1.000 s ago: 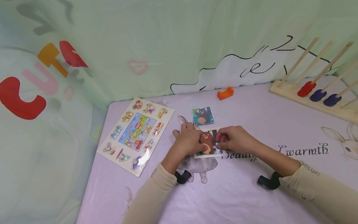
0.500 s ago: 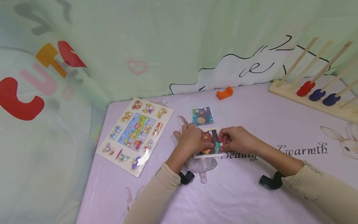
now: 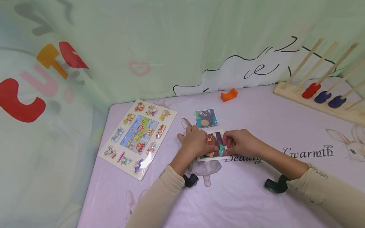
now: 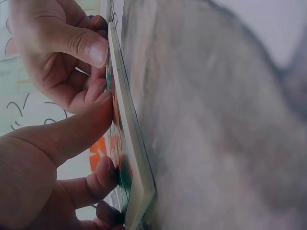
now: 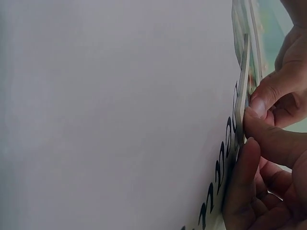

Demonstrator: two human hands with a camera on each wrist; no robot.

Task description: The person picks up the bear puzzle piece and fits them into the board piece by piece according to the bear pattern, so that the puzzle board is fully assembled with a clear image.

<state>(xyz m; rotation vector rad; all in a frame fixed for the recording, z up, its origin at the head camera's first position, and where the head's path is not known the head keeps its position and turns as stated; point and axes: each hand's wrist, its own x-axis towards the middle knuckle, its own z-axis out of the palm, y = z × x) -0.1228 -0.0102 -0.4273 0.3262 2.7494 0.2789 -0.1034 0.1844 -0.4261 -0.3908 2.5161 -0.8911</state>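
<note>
A small square bear puzzle [image 3: 211, 139] with a pale border lies flat on the table. My left hand [image 3: 192, 142] rests on its left part, the thumb lying across the picture. At the puzzle's right edge is my right hand [image 3: 240, 142], thumb and bent fingers pinching there. Seen edge-on in the left wrist view, the puzzle board [image 4: 127, 115] has the left thumb on its picture side. In the right wrist view, the right thumb [image 5: 273, 139] meets the board's edge. Just behind the puzzle lies a matching bear picture card [image 3: 206, 118].
On the left lies a vehicle peg puzzle board [image 3: 139, 134]. An orange curved block [image 3: 229, 95] sits near the back curtain. The wooden bead rack [image 3: 319, 106], with upright pegs and red and blue beads, stands at the back right.
My left hand has shifted slightly right, its thumb now further across the picture. My right hand has moved slightly right, to the puzzle's edge. In the last half second, both have barely moved.
</note>
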